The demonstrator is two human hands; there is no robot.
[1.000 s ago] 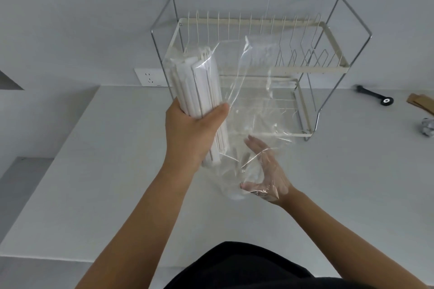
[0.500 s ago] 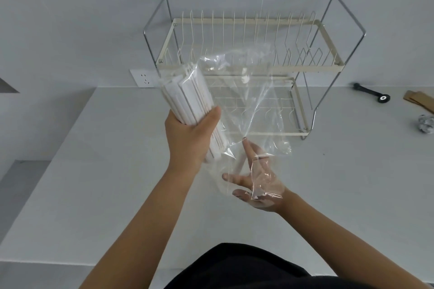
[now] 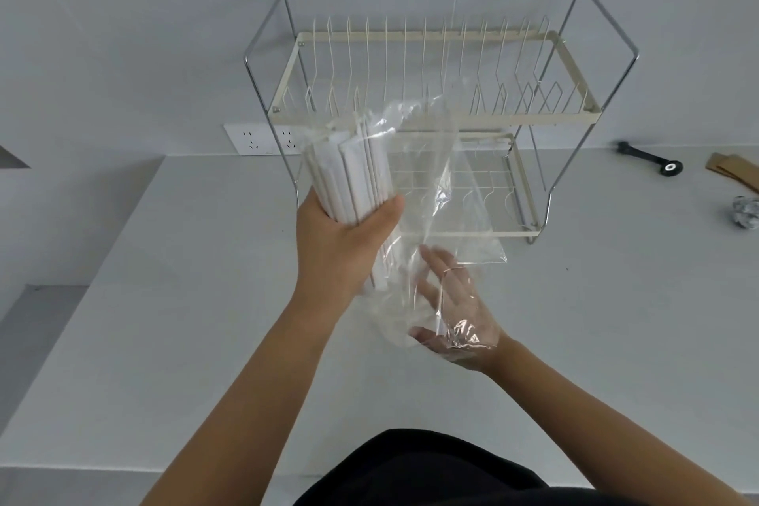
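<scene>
My left hand (image 3: 341,242) grips a thick bundle of white paper-wrapped sticks (image 3: 349,173), held upright above the white counter (image 3: 164,300). A loose clear plastic bag (image 3: 431,185) hangs around and to the right of the bundle. My right hand (image 3: 451,308) sits lower right, palm up with fingers spread, under and behind the bag's film. Whether its fingers pinch the film is unclear. The bundle's lower end is hidden behind my left hand.
A two-tier wire dish rack (image 3: 431,115) stands against the wall behind the bag. A wall socket (image 3: 263,138) is left of it. A black tool (image 3: 649,158), brown card pieces (image 3: 735,168) and crumpled foil (image 3: 745,209) lie at the far right.
The bundle has tipped back towards upright and the bag has shifted around it. My right hand has moved slightly under the film, its fingers staying spread.
</scene>
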